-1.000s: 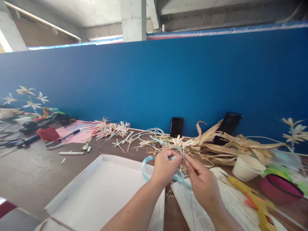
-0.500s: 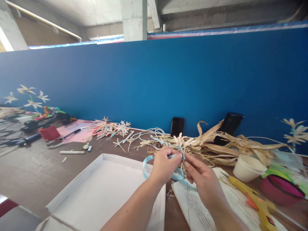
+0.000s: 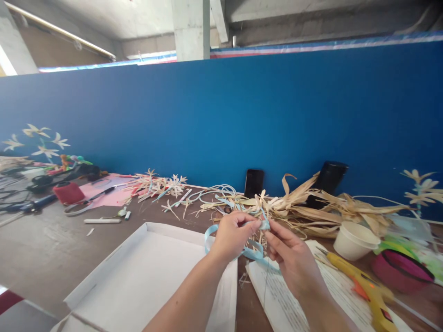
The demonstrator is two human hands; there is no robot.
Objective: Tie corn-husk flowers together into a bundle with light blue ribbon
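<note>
My left hand is closed, pinching a light blue ribbon between thumb and fingertips. The ribbon's loose loop hangs under that hand, over the edge of the white box lid. Right beside it, my right hand is closed too, its fingertips on a thin stem wire that runs down below the hands. The ribbon is wrapped about the top of this stem, where both sets of fingertips meet. Pale husk petals show just above the fingers, partly lost against the husks behind.
A white box lid lies at left, printed paper at right. A yellow glue gun, paper cup and pink tape roll stand farther right. Dry corn husks and a phone are along the blue partition.
The flower top held at the fingertips has tilted and dropped lower, and the ribbon at the fingertips has turned a little. Both hands stay close together in nearly the same place.
</note>
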